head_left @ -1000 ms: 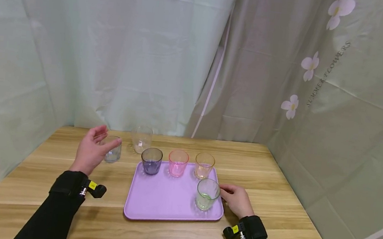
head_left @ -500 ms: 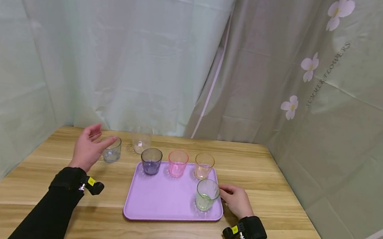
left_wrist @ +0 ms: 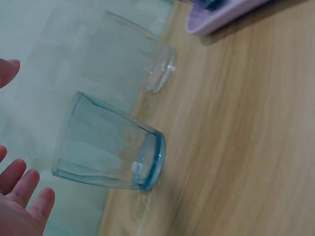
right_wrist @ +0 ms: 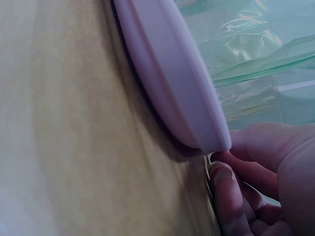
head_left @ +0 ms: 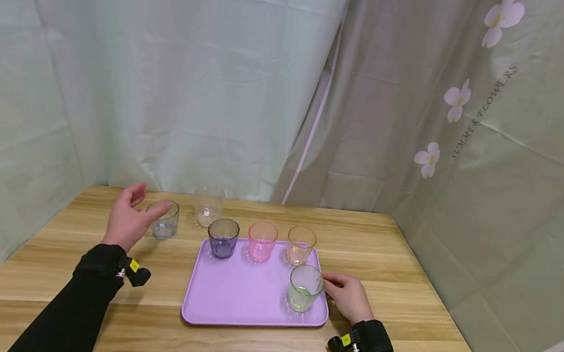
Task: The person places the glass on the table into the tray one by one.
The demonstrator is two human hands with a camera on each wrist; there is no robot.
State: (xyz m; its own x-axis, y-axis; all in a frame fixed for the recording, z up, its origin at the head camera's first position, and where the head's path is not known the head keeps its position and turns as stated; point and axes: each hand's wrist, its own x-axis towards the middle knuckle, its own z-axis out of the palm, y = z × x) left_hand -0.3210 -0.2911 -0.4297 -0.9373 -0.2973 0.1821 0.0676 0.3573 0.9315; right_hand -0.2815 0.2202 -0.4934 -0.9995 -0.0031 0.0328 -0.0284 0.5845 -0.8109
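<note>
My left hand (head_left: 124, 221) stands beside a pale blue glass (head_left: 165, 228) on the table, thumb and fingers spread apart. In the left wrist view a gap shows between the fingers and the blue glass (left_wrist: 108, 147), which stands upright. A taller clear glass (head_left: 208, 208) is just behind it. My right hand (head_left: 350, 299) grips the right edge of the purple tray (head_left: 237, 306). The right wrist view has the thumb at the tray's rim (right_wrist: 197, 98) and curled fingers low beside its underside. A green glass (head_left: 302, 296) on the tray stands close to that hand.
Along the tray's far side stand a dark grey-purple glass (head_left: 223, 244), a pink glass (head_left: 261, 245) and an amber glass (head_left: 300, 249). The wooden table (head_left: 141, 333) ends at hanging curtains (head_left: 207, 105) at the back and sides.
My left hand has drawn slightly left, away from the blue glass, which stays in place. My right hand and the tray have not visibly moved.
</note>
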